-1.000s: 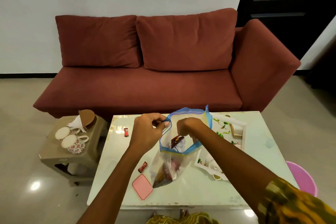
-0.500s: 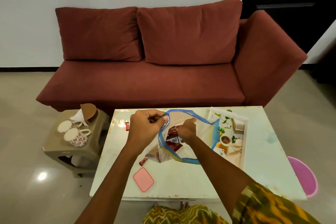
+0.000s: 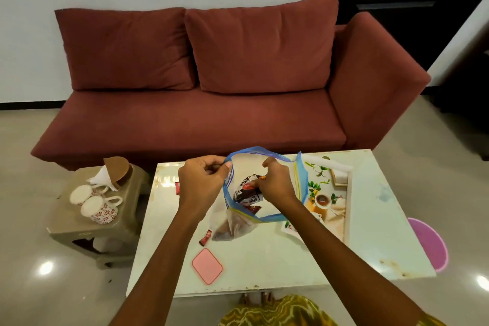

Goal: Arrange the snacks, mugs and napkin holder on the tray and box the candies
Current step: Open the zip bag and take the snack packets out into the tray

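Fingers: left hand (image 3: pixel 201 183) pinches bag (image 3: pixel 239 222) rim; right hand (image 3: pixel 275 182) clamps snack pack (image 3: pixel 247 192) in the mouth. Print partly legible: "…LTED", "PEANUTS". Bag mouth faces up.

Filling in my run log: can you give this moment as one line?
left hand: pinches rim of clear blue-zip plastic bag | right hand: grips dark snack packet at bag mouth | floral mugs: on side stool

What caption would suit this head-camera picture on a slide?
Left hand holds a zip bag open while right hand pulls out a snack packet over the table.
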